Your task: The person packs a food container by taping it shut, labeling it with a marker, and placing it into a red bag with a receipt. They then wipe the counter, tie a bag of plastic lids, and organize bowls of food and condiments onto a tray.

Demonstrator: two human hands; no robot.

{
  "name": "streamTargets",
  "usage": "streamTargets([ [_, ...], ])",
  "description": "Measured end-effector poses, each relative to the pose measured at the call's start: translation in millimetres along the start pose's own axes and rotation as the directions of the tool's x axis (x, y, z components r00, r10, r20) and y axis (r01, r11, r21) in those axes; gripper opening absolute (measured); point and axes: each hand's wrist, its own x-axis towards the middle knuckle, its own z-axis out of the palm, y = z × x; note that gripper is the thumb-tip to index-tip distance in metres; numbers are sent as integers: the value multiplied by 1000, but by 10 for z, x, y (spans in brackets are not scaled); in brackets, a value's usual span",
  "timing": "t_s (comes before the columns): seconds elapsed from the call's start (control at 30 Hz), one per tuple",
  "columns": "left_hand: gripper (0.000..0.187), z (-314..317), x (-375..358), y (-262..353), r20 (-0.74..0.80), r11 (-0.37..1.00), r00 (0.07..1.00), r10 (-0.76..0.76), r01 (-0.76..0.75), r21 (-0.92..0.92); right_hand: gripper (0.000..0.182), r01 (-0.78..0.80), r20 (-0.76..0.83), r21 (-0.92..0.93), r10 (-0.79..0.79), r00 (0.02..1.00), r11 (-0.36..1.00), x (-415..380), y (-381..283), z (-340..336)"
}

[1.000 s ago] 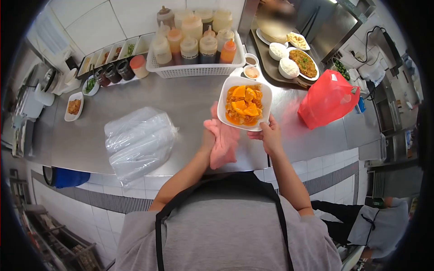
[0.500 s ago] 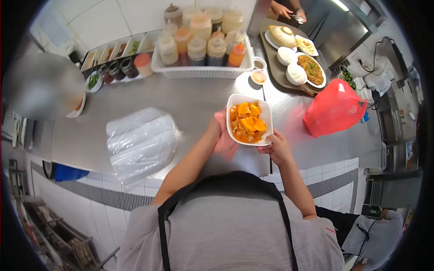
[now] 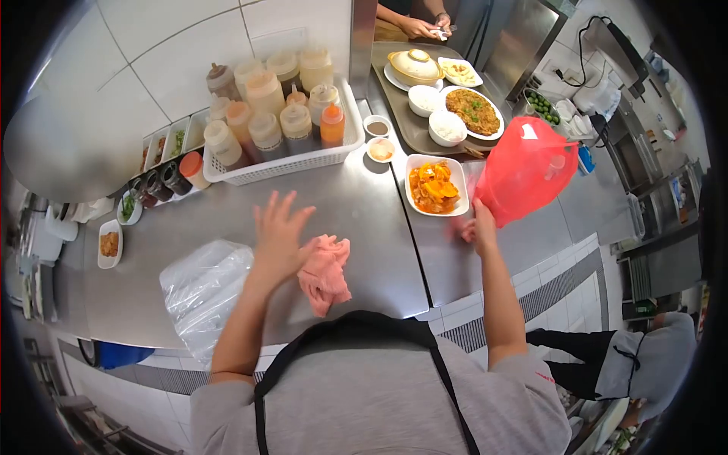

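My left hand [image 3: 279, 241] is open over the steel counter, fingers spread. Right by its thumb a crumpled pink cloth [image 3: 326, 274] lies on the metal. A square white dish [image 3: 415, 203] of orange-sauced food with orange slices [image 3: 435, 186] sits on the right-hand section of counter. My right hand [image 3: 479, 229] is just below and right of that dish, at the lower left edge of a red plastic bag [image 3: 525, 173]. Its fingers are partly smeared by motion, and I cannot tell whether they grip the bag. A stack of clear plastic packaging [image 3: 206, 292] lies left of my left forearm.
A white basket [image 3: 284, 168] of sauce bottles stands at the wall, near two small sauce cups [image 3: 380, 150]. Behind the dish is a tray [image 3: 413, 136] with a lidded pot, rice bowls and plates. Another person's hands [image 3: 425, 27] are beyond it.
The dish has left my hands and now sits on the counter to the right. My left hand has let go of the pink cloth and opened. My right hand has moved to the bag's edge.
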Motion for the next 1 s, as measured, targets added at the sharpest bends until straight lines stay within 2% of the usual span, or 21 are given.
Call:
streamTargets([
  [0.03,45,-109,51,-130,-48,999,999,25,-23,35,25,185,-122,-96,-196,973,978,-102,104,-8],
  [0.07,44,-225,111,-264,-98,997,994,49,-42,69,26,408,-203,-188,-442,874,893,-70,396,-23],
  [0.1,41,-407,195,-375,-132,997,989,60,-52,64,29,596,-252,-294,-663,706,747,-19,671,-43],
  [0.13,39,-615,306,-463,-177,997,982,64,-54,61,30,623,-168,-434,-738,654,651,-179,697,-22],
  [0.17,37,-805,451,-551,-259,990,957,134,-116,84,31,644,-67,-555,-800,596,527,-342,631,34],
  [0.2,35,-1014,600,-625,-329,978,922,203,-173,119,31,653,2,-551,-782,623,519,-386,598,57],
  [0.27,32,-1483,922,-579,-352,998,936,9,-30,-54,32,675,84,-534,-763,641,509,-371,609,133],
  [0.33,34,-1779,1339,-811,-468,999,883,33,-50,-23,33,657,32,-532,-763,646,534,-298,626,143],
  [0.4,38,-2083,1765,-1015,-519,990,852,-70,-4,-140,31,650,33,-555,-768,640,519,-298,608,148],
  [0.47,42,-2308,2105,-1224,-629,949,768,-120,-96,-299,29,641,36,-582,-771,636,501,-325,602,124],
  [0.53,41,-2523,2406,-1380,-676,957,728,-113,-103,-271,25,570,86,-704,-746,661,424,-332,582,121],
  [0.63,43,-2826,2740,-1494,-789,987,607,-101,-38,-155,24,576,114,-695,-725,679,430,-258,646,116],
  [0.67,47,-2886,2862,-1555,-830,988,551,-88,-60,-145,23,598,100,-647,-725,681,473,-308,605,130],
  [0.7,49,-2934,2954,-1536,-846,978,512,-150,-51,-204,23,601,110,-628,-708,698,495,-327,571,134],
  [0.73,51,-3002,3051,-1546,-866,980,471,-167,-18,-199,24,623,102,-622,-740,665,474,-321,589,137],
  [0.77,50,-3040,3144,-1495,-880,959,414,-233,-50,-278,25,628,81,-628,-764,640,460,-280,658,134],
  [0.83,50,-3135,3261,-1358,-868,935,383,-315,-31,-353,28,644,57,-631,-802,594,432,-202,707,133],
  [0.87,50,-3161,3315,-1299,-877,936,366,-313,-41,-351,28,635,57,-640,-798,600,432,-223,714,126],
  [0.93,51,-3176,3435,-1191,-841,897,361,-402,-29,-442,27,626,52,-646,-794,606,436,-237,674,152],
  [0.97,41,-3157,3530,-1164,-877,912,285,-386,-22,-409,27,631,40,-638,-799,599,441,-247,665,164],
  [1.0,41,-3178,3588,-1186,-876,913,294,-382,-29,-408,27,628,23,-634,-801,598,451,-264,678,158],
])
